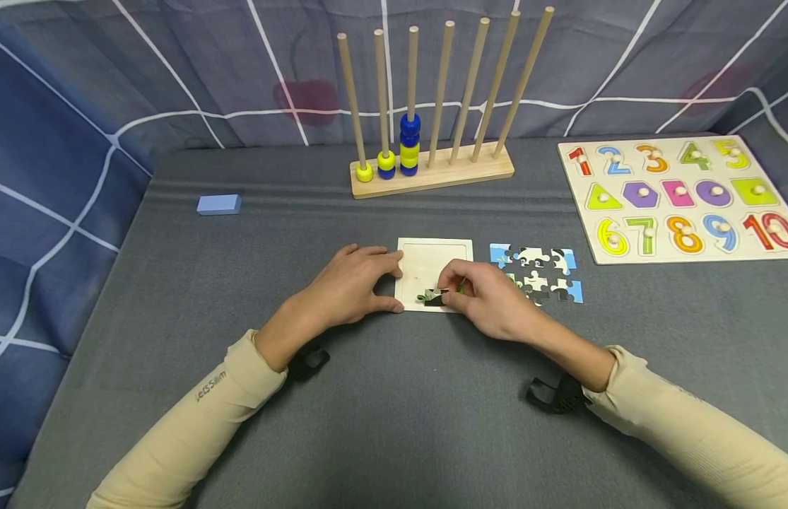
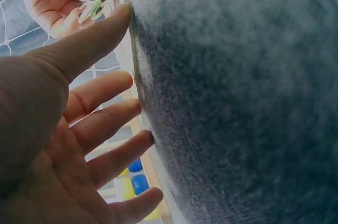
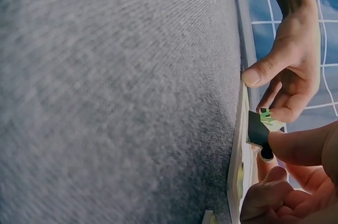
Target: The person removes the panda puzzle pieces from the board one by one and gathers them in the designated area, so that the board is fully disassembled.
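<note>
A square, pale wooden puzzle tray (image 1: 432,256) lies flat on the grey table. My left hand (image 1: 351,286) rests at its left side, thumb and fingertips touching the edge with the fingers spread. Between thumb and fingers, my right hand (image 1: 495,300) pinches a jigsaw piece (image 3: 257,129) marked black and green, over the tray's lower right part. In the right wrist view that piece is tilted up. Several loose jigsaw pieces with panda print (image 1: 533,258) lie right of the tray, some partly hidden behind the right hand.
A wooden peg stand (image 1: 432,180) with yellow and blue beads stands at the back. A board of number and shape pieces (image 1: 676,212) lies at the right. The blue block (image 1: 218,205) sits at the back left, and a checked cloth (image 1: 209,71) hangs behind.
</note>
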